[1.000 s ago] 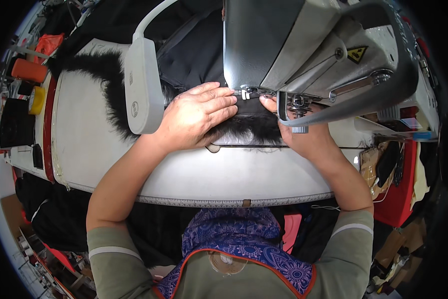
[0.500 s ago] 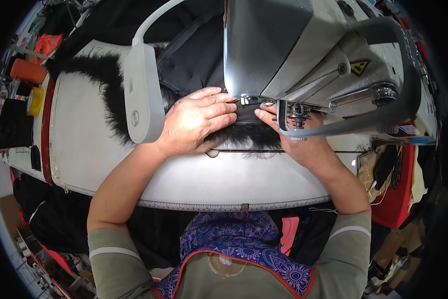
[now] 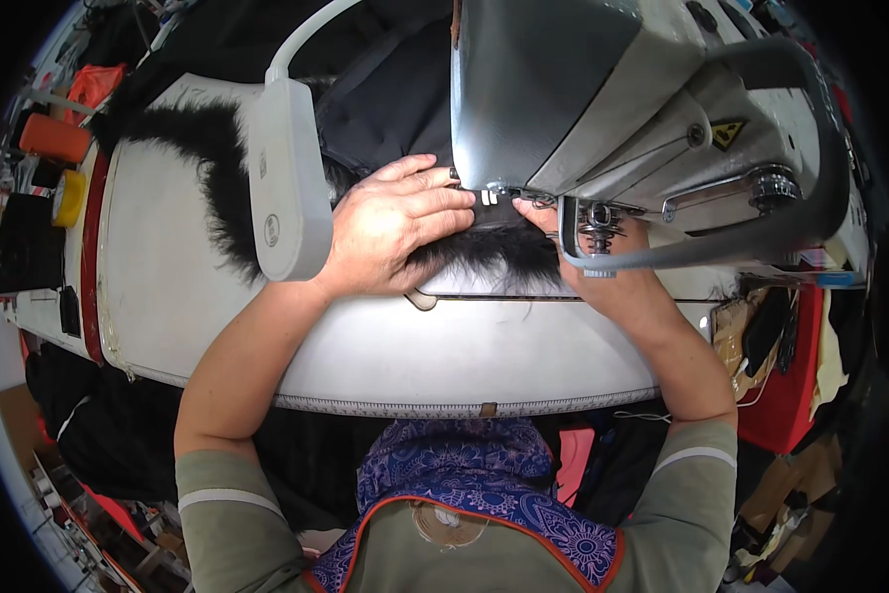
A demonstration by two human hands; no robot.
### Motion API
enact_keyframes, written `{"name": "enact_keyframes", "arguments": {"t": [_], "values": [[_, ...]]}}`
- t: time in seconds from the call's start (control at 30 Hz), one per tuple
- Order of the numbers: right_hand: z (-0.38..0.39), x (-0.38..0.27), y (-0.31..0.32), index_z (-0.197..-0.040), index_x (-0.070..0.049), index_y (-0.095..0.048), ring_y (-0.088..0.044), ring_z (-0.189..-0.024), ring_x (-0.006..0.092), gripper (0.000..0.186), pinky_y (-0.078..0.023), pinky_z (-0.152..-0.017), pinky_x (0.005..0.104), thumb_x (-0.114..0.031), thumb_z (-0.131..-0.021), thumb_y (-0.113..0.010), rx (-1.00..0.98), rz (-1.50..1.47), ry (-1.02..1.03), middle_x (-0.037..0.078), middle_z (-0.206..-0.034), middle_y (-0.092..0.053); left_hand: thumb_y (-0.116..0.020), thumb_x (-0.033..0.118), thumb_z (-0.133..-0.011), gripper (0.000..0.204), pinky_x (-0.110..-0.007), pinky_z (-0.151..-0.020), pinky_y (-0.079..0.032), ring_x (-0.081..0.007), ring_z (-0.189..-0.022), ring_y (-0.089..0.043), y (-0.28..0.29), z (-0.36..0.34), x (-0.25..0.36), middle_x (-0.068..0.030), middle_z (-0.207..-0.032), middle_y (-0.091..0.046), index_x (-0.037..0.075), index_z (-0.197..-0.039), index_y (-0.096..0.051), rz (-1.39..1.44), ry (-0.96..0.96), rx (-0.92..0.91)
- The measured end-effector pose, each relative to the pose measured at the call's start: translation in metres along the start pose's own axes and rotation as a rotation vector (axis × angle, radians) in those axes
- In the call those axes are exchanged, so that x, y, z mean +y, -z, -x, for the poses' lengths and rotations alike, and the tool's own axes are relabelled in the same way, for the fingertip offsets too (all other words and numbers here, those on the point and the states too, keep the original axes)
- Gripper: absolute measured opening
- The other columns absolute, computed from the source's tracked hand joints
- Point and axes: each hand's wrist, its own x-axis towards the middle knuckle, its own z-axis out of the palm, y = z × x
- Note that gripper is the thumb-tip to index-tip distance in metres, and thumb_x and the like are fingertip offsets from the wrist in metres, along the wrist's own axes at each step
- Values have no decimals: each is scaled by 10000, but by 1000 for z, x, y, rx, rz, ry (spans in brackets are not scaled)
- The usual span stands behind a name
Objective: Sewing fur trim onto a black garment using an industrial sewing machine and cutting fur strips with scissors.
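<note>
Black fur trim (image 3: pixel 508 252) lies along the near edge of a black cloth (image 3: pixel 390 109) on the white table (image 3: pixel 444 346), just below the head of a sewing machine (image 3: pixel 543 84). Bare tabletop stretches from the fur down to the curved front edge, where a measuring tape (image 3: pixel 405 407) runs along the rim. More open room lies at the left, between a red strip (image 3: pixel 95 262) and another length of fur (image 3: pixel 229 188). Beyond the red strip are a yellow tape roll (image 3: pixel 70 201) and an orange box (image 3: pixel 54 138). Room is tight around the machine: its metal guard (image 3: pixel 701 255) crosses in front of the right hand (image 3: pixel 602 287), and a white lamp (image 3: pixel 291 188) hangs just beside the left wrist.

Palm down, the left hand (image 3: pixel 390 232) rests on the cloth, its fingers outstretched and only slightly apart, their tips near the machine's foot. At the right, fingertips touch the cloth beside the foot; the guard hides the rest, so whether they pinch it I cannot tell.
</note>
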Motion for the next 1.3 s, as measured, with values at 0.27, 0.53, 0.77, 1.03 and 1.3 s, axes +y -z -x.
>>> {"name": "enact_keyframes", "arguments": {"t": [0.27,0.53,0.77,1.03,1.3], "values": [[-2,-4,1,-1027,-125,-700,-645,-730,262,382,-516,-655,356,71,-753,-520,-7,13,-19,94,-858,-682,-700,189,-675,307,-433,-1024,-381,-240,-1112,-552,-1,0,0,-53,-1096,-628,72,-955,-657,-22,37,-2],[1,0,-6,-1032,-115,-684,-669,-795,244,385,-536,-701,335,77,-720,-567,-2,-26,-16,87,-898,-686,-716,189,-657,342,-429,-1022,-381,-229,-1115,-553,-6,1,-2,-33,-1099,-629,83,-976,-654,-5,94,-58],[0,-1,-3,-1021,-137,-694,-654,-780,222,372,-527,-690,352,55,-718,-592,46,184,65,55,-889,-680,-729,165,-630,384,-446,-1014,-381,-235,-1108,-558,-3,2,2,-30,-1105,-633,93,-1001,-662,-10,102,-16],[3,1,-12,-1013,-152,-704,-637,-770,220,349,-516,-695,362,18,-724,-606,-40,122,-62,37,-879,-674,-702,156,-671,308,-449,-1016,-374,-240,-1105,-562,2,0,2,-39,-1098,-644,87,-969,-667,49,113,-74],[2,5,-11,-987,-150,-707,-641,-727,231,343,-509,-658,358,41,-730,-584,-2,79,-18,52,-844,-680,-712,188,-677,339,-457,-1028,-366,-240,-1139,-544,-4,0,-3,-40,-1106,-639,96,-999,-663,42,122,-76]]}}
